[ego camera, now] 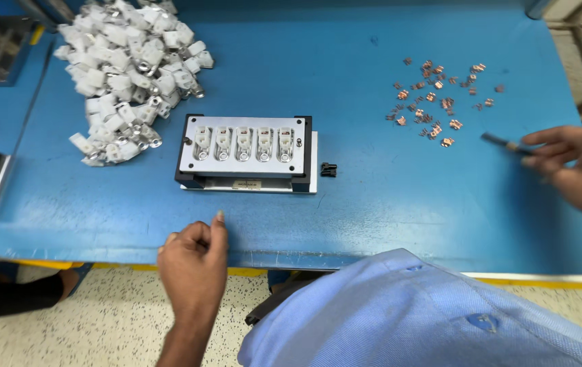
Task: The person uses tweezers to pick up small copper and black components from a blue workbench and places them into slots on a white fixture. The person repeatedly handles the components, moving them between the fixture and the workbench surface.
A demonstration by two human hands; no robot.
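1. Fingers of your left hand (194, 261) are curled loosely inward with the thumb raised; the hand holds nothing and rests at the near edge of the blue table (372, 204).
2. Your right hand (573, 170) is pinched narrow around a thin dark tool (502, 143), whose tip points away to the left of that hand.
3. Just beyond the tool tip lies a scatter of small copper clips (434, 102), apart from the hand.
4. Ahead of your left hand, a little to its right, sits the metal fixture block (247, 153), with five white parts seated in a row.
5. A small black piece (328, 170) lies just beside the fixture's right end.
6. Far ahead and left of your left hand is a heap of white plastic housings (128, 68).
7. Below the table edge shows speckled floor (100, 326).
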